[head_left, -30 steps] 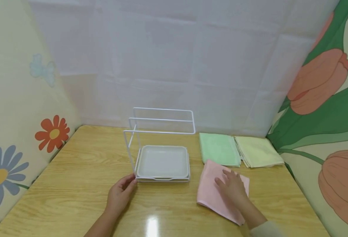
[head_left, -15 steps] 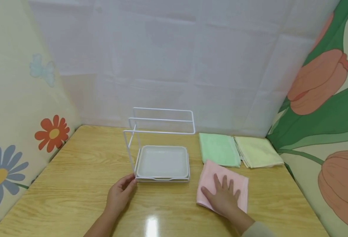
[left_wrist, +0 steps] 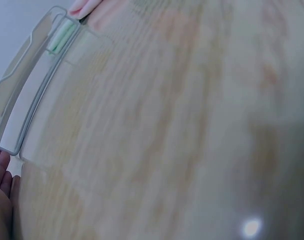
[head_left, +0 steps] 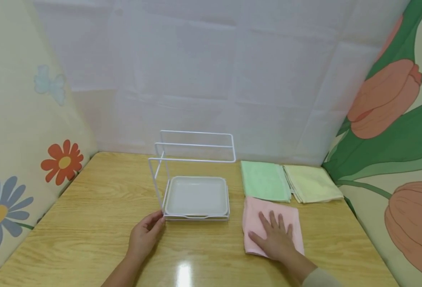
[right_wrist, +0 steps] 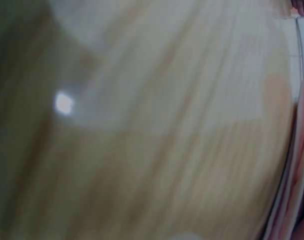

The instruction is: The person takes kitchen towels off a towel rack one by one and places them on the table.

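At its front left corner, my left hand (head_left: 143, 237) pinches the white wire rack (head_left: 192, 160) between thumb and fingers. A shallow pale tray (head_left: 198, 197) sits in the rack's base, below several open bars. In the left wrist view, fingertips (left_wrist: 1, 162) meet the rack's lower corner. My right hand (head_left: 277, 239) lies flat on a folded pink towel (head_left: 250, 215), fingers spread and straight. The towel's layered edge (right_wrist: 294, 192) shows at the right of the right wrist view, where most of that hand is out of sight.
Behind the pink towel lie a folded green towel (head_left: 266, 181) and a folded yellow towel (head_left: 314, 184), side by side. A white sheet (head_left: 196, 79) hangs along the back of the wooden table (head_left: 99, 203). Patterned cloth with flowers stands at both sides.
My right hand has come down flat on the pink towel. The towel's near corner is folded in and the towel has turned squarer to the table. My left hand stays at the rack.
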`<move>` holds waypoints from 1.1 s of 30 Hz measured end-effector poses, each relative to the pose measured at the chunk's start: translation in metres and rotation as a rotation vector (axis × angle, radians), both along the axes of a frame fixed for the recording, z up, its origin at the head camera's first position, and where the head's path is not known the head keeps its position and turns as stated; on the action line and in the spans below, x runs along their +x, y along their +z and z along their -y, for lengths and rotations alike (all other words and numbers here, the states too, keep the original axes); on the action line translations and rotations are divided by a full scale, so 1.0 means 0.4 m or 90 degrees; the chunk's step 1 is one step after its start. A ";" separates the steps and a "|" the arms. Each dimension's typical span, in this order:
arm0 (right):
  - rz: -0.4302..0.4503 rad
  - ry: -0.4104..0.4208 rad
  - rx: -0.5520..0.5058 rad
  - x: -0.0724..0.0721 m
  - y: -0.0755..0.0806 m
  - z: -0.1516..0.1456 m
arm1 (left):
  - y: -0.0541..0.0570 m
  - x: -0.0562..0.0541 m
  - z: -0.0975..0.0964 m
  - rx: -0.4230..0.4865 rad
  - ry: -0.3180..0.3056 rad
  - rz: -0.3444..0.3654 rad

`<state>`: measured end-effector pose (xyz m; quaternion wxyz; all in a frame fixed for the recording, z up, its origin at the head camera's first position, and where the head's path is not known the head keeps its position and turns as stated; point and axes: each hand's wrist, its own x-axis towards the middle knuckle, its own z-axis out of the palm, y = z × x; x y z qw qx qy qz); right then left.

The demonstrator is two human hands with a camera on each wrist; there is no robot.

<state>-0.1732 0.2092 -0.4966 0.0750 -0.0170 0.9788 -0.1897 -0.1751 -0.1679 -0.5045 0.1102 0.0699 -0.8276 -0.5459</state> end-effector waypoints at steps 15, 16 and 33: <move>0.000 0.101 -0.001 -0.023 0.005 -0.078 | -0.006 -0.002 0.005 -0.006 0.002 -0.020; -0.005 0.106 -0.003 -0.024 0.005 -0.081 | -0.006 -0.001 0.005 -0.007 0.002 -0.019; 0.010 0.123 -0.027 -0.070 0.058 -0.101 | 0.014 -0.003 0.014 0.011 -0.028 0.031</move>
